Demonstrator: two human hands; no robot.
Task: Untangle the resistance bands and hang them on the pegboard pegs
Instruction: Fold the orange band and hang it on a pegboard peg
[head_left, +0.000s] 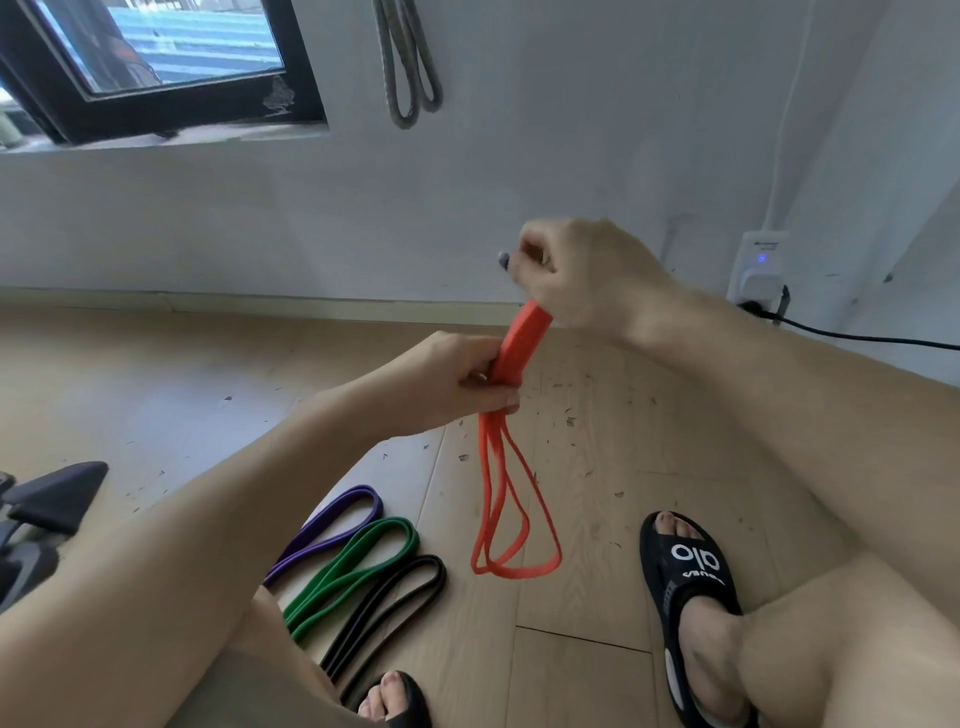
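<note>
orange band (519, 343) gripped between both hands

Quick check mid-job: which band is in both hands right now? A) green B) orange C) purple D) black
B: the left hand and right hand both grip the orange band, its loops hanging above the floor, while the purple band, green band and black band lie there.

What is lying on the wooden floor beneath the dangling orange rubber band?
Bare wooden floor with scattered dark specks lies under the orange rubber band's loops; nothing there looks hidden.
</note>
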